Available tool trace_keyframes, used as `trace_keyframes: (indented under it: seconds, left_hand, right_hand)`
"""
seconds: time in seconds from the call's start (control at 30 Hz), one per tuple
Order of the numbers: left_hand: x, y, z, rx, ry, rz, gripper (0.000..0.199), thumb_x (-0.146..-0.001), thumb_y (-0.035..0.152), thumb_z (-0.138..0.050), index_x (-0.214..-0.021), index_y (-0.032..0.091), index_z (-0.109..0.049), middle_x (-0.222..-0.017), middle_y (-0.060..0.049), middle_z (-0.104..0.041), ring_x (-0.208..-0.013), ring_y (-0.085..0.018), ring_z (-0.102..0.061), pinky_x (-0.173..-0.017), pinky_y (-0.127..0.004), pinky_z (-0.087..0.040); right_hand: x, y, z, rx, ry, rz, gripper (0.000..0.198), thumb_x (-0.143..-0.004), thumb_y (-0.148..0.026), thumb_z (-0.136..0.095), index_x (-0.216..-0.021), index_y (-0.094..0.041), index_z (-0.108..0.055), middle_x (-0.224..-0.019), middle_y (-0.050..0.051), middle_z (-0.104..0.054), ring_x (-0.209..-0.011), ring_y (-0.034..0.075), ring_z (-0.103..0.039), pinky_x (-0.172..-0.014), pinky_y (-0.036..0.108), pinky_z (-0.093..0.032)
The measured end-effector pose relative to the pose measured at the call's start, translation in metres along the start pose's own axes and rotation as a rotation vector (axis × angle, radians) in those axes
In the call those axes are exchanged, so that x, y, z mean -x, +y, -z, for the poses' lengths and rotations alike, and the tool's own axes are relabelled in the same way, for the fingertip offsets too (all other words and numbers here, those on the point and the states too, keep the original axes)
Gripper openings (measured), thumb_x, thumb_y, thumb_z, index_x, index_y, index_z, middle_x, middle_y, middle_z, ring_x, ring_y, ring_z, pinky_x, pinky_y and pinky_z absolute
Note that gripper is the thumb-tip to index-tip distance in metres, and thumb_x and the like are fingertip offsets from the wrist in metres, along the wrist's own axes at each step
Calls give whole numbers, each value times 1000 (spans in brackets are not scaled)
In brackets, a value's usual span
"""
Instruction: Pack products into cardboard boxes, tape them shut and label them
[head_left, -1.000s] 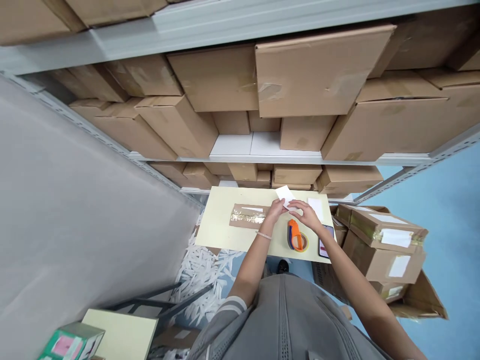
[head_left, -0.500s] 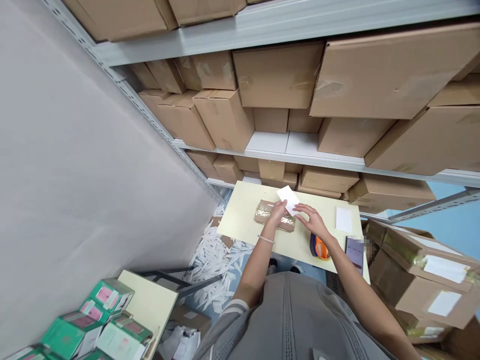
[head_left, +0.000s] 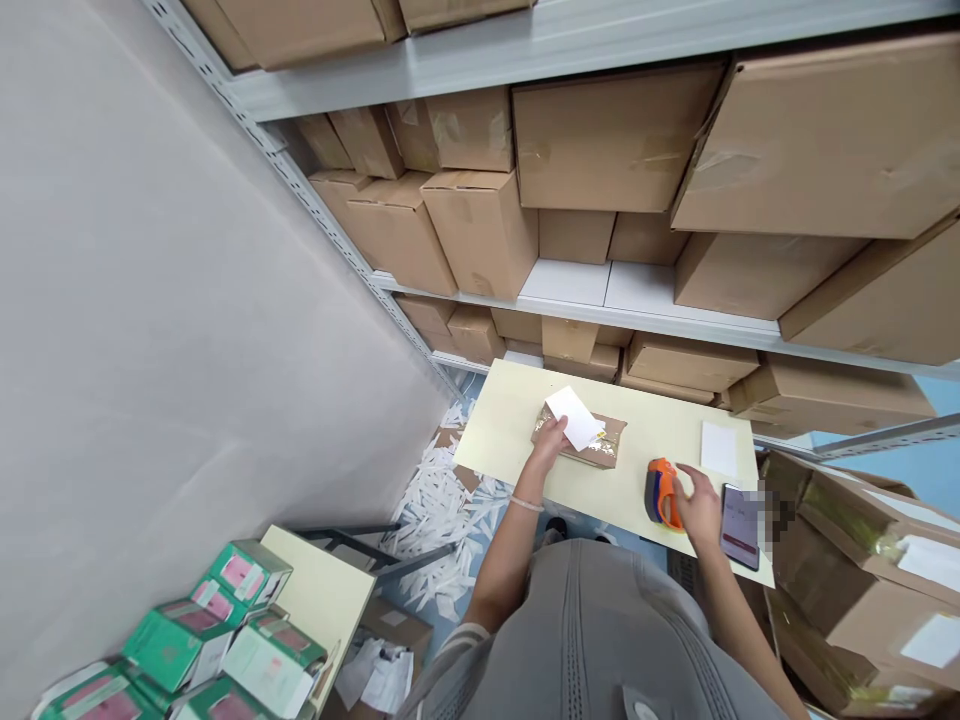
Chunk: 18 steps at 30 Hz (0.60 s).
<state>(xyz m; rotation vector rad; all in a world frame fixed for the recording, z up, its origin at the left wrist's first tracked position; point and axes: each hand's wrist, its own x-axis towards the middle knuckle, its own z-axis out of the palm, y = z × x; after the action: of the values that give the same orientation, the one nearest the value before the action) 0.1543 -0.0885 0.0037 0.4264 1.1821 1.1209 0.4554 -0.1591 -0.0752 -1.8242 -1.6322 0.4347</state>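
The left hand point(head_left: 551, 442) holds paper point(head_left: 574, 416) (flat, white, rectangular).

left hand point(head_left: 552, 443): gripping | right hand point(head_left: 700, 512): fingers point(head_left: 693, 474) parted, curved | forearms point(head_left: 504, 556) extended forward

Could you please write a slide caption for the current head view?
Left hand holds white paper over a cardboard parcel; right hand is at an orange tape dispenser.

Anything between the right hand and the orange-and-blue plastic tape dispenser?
Nothing visible: the bare right hand is close beside the orange-and-blue plastic tape dispenser; contact is unclear. The dark-framed rectangular phone lies on the hand's other side.
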Motion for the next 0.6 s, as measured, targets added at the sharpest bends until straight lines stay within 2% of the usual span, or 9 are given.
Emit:
trace_keyframes:
  seconds: [0.13, 0.23, 0.33, 0.43, 0.5, 0.6]
  left_hand:
    - [10, 6, 13, 26, 9, -8, 28, -87, 35, -68, -102, 11, -66, -113, -18, -73, -108, -28, -69, -97, -44, -54]
    - [17, 9, 17, 53, -6, -24, 35, -85, 38, -71, -105, 10, -65, -111, -18, -73, -108, -29, -69, -98, -45, -53]
    - [21, 10, 16, 68, -12, -38, 39, -82, 38, -74, -105, 8, -65, -109, -19, -74, -107, -30, -69, -98, -47, -52]
    - [20, 11, 9, 53, -5, -28, 35, -81, 37, -75, -101, 10, -66, -107, -18, -74, -107, -30, -69, -99, -47, -51]
    - [17, 10, -2, 36, -11, -9, 32, -82, 36, -74, -100, 11, -67, -105, -16, -75, -105, -28, -69, -99, -47, -51]
    - [11, 8, -23, -16, -53, 19, 29, -83, 36, -73, -98, 12, -67, -102, -15, -75, -103, -28, -70, -98, -46, -51]
  right_hand:
    - [31, 77, 15, 174, 6, -301, 53, -80, -52, -42, -121, -26, -62, -114, 19, -65, -112, 47, -61, -90, 67, -48]
    - [40, 99, 18, 257, -75, -449, 63, -78, -52, -41, -129, -18, -56, -123, 22, -61, -117, 47, -59, -94, 63, -47]
    - [36, 96, 19, 291, -108, -488, 68, -80, -50, -40, -133, -10, -52, -129, 24, -57, -117, 45, -59, -96, 59, -47]
    - [23, 79, 23, 279, -7, -410, 65, -83, -50, -39, -133, -11, -53, -127, 23, -59, -114, 43, -59, -95, 58, -46]
    - [15, 67, 25, 248, 68, -363, 65, -84, -51, -39, -132, -11, -54, -124, 24, -61, -111, 43, -60, -93, 57, -47]
    - [7, 47, 26, 191, 97, -311, 63, -84, -52, -40, -128, -9, -57, -122, 24, -61, -110, 42, -60, -92, 55, -47]
